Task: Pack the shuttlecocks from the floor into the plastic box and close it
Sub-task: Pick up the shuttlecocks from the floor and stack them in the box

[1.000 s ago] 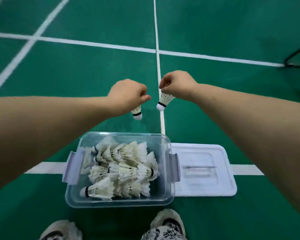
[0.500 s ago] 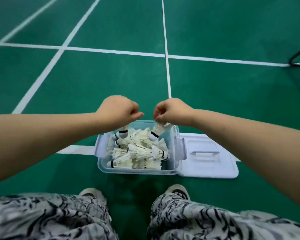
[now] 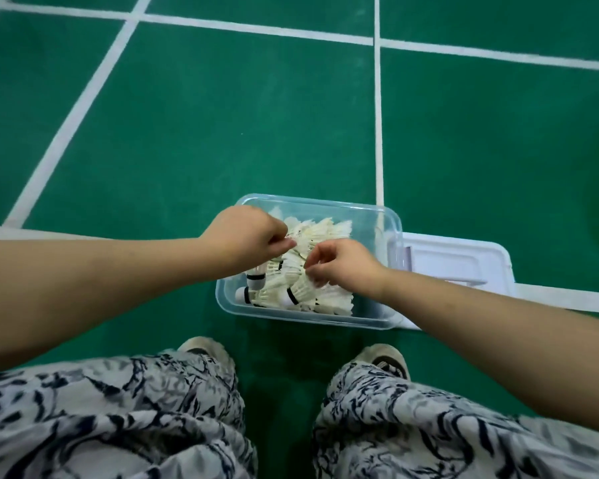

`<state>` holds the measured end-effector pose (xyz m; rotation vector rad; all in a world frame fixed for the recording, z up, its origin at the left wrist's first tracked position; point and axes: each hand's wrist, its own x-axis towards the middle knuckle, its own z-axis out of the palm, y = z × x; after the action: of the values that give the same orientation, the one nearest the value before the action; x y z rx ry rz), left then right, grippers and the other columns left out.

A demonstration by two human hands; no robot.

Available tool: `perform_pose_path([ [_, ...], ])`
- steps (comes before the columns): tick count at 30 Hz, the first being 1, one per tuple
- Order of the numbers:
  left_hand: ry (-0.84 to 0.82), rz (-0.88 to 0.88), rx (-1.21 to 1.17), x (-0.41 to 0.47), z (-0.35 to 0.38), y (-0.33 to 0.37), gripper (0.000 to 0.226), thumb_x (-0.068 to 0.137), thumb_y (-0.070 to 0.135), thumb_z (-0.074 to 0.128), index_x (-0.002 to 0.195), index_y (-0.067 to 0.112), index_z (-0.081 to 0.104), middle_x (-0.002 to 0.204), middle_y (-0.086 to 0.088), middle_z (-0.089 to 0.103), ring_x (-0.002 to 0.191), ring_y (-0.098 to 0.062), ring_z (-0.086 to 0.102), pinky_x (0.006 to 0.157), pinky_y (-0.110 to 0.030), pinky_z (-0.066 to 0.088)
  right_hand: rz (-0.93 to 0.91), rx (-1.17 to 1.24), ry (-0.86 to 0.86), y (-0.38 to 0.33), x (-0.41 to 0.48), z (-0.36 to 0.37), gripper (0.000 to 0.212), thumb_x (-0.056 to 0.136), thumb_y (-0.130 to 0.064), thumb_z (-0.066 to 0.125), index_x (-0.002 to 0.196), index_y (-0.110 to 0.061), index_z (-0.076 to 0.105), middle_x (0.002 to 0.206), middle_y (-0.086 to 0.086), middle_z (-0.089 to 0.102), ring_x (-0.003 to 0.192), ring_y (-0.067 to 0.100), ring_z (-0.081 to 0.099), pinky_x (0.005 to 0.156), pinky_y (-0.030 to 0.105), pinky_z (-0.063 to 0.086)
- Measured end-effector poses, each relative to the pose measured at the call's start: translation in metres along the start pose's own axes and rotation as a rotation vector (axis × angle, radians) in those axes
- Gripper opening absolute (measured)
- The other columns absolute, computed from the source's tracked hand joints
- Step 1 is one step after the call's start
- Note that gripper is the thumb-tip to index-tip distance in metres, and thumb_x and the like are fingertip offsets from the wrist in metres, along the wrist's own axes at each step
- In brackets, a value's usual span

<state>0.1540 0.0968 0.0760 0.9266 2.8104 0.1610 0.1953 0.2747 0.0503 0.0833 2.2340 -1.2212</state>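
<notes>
Both hands are being held low over the clear plastic box [image 3: 308, 318], which is sitting just below the centre of the frame on the green floor [image 3: 222, 133]. White feathers at the upper left of the pile are being pinched between the thumb and forefinger of the left hand [image 3: 246, 238], whose other fingers are curled. A feather skirt at the middle of the pile is being pinched by the curled fingertips of the right hand [image 3: 343, 267]. The shuttlecocks [image 3: 329, 233] are lying heaped loosely inside the box, with black-banded corks showing at its lower left, and none are being seen on the visible floor. The lid [image 3: 464, 262] is lying flat to the right of the box, touching or just beside its right wall, with its lower edge partly hidden by the right forearm. Judged from this, the packing is nearing its end and the closing is not yet done. Several things could go wrong from here. The heap appears to be reaching about to the rim at the upper side, so feathers could be bent or trapped under the lid if they are not being settled first. A shuttlecock released too high could bounce off the springy pile and out onto the floor. The light box could also be pushed along the floor by a hurried hand, so that the lid is being brought down askew and the side clips are being missed.
</notes>
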Motion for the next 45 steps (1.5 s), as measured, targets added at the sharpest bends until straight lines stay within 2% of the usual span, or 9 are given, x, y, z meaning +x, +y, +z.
perform_pose_path([
  [5, -0.008, 0.016, -0.039, 0.000, 0.007, -0.004, 0.042, 0.091, 0.043, 0.045, 0.056, 0.020, 0.037, 0.050, 0.005, 0.035, 0.058, -0.022, 0.042, 0.052, -0.028, 0.026, 0.006, -0.059, 0.096, 0.003, 0.000, 0.013, 0.025, 0.080, -0.008, 0.063, 0.065, -0.027, 0.058, 0.059, -0.006, 0.061, 0.058, 0.009, 0.060, 0.073, 0.027, 0.052],
  [11, -0.053, 0.015, -0.046, -0.009, 0.019, -0.019, 0.038, 0.090, 0.045, 0.046, 0.062, 0.018, 0.046, 0.058, 0.000, 0.050, 0.059, -0.021, 0.048, 0.054, -0.029, 0.039, 0.057, -0.009, 0.218, 0.013, -0.002, 0.014, 0.023, 0.076, -0.009, 0.061, 0.061, -0.027, 0.057, 0.067, -0.002, 0.061, 0.074, 0.024, 0.062, 0.078, 0.039, 0.053],
  [14, -0.080, 0.015, -0.044, -0.011, 0.022, -0.022, 0.037, 0.090, 0.044, 0.046, 0.063, 0.018, 0.045, 0.056, 0.003, 0.045, 0.061, -0.021, 0.048, 0.054, -0.027, 0.035, 0.057, -0.012, 0.194, 0.015, -0.003, 0.023, 0.023, 0.079, -0.010, 0.061, 0.064, -0.027, 0.057, 0.071, 0.003, 0.065, 0.080, 0.028, 0.066, 0.080, 0.040, 0.055],
  [20, -0.106, 0.007, -0.037, -0.011, 0.022, -0.023, 0.036, 0.091, 0.043, 0.045, 0.066, 0.017, 0.046, 0.062, 0.001, 0.050, 0.064, -0.022, 0.049, 0.054, -0.028, 0.034, 0.056, 0.181, 0.148, 0.016, -0.003, 0.038, 0.018, 0.088, -0.009, 0.060, 0.076, -0.023, 0.058, 0.067, -0.003, 0.059, 0.062, 0.007, 0.059, 0.063, 0.019, 0.046],
  [26, -0.105, 0.001, -0.062, -0.011, 0.020, -0.024, 0.036, 0.091, 0.043, 0.046, 0.064, 0.018, 0.043, 0.059, 0.001, 0.048, 0.062, -0.022, 0.048, 0.054, -0.028, 0.033, 0.158, 0.457, 0.027, 0.017, -0.001, 0.039, 0.022, 0.092, -0.001, 0.052, 0.080, -0.018, 0.057, 0.070, 0.001, 0.057, 0.064, 0.009, 0.057, 0.060, 0.021, 0.045],
  [31, -0.072, -0.005, -0.094, -0.006, 0.012, -0.023, 0.035, 0.091, 0.042, 0.045, 0.067, 0.017, 0.046, 0.052, 0.005, 0.039, 0.058, -0.022, 0.043, 0.054, -0.028, 0.033, 0.326, 0.338, -0.238, 0.017, 0.011, 0.032, 0.025, 0.091, -0.001, 0.051, 0.082, -0.024, 0.053, 0.084, -0.004, 0.057, 0.079, 0.008, 0.052, 0.075, 0.025, 0.043],
  [36, -0.060, 0.017, -0.135, -0.004, 0.007, -0.019, 0.035, 0.091, 0.040, 0.046, 0.064, 0.019, 0.042, 0.051, 0.006, 0.038, 0.056, -0.022, 0.040, 0.055, -0.029, 0.032, 0.397, 0.449, -0.324, 0.017, 0.015, 0.032, 0.023, 0.091, -0.001, 0.050, 0.082, -0.023, 0.053, 0.084, -0.003, 0.055, 0.082, 0.009, 0.051, 0.065, 0.023, 0.039],
  [42, -0.071, 0.062, -0.157, -0.006, 0.007, -0.012, 0.032, 0.091, 0.039, 0.047, 0.072, 0.014, 0.053, 0.063, -0.002, 0.050, 0.066, -0.026, 0.050, 0.059, -0.032, 0.038, 0.369, 0.391, -0.349, 0.011, 0.011, 0.029, 0.023, 0.092, -0.004, 0.050, 0.089, -0.026, 0.053, 0.087, -0.001, 0.060, 0.077, 0.012, 0.054, 0.065, 0.023, 0.043],
  [45, -0.021, 0.101, -0.172, -0.005, 0.007, -0.009, 0.034, 0.091, 0.037, 0.047, 0.074, 0.009, 0.056, 0.066, -0.008, 0.056, 0.073, -0.028, 0.054, 0.061, -0.034, 0.040, 0.276, 0.252, -0.188, 0.009, 0.006, 0.026, 0.014, 0.090, -0.012, 0.054, 0.096, -0.024, 0.053, 0.075, 0.001, 0.063, 0.062, 0.012, 0.055, 0.060, 0.024, 0.043],
])
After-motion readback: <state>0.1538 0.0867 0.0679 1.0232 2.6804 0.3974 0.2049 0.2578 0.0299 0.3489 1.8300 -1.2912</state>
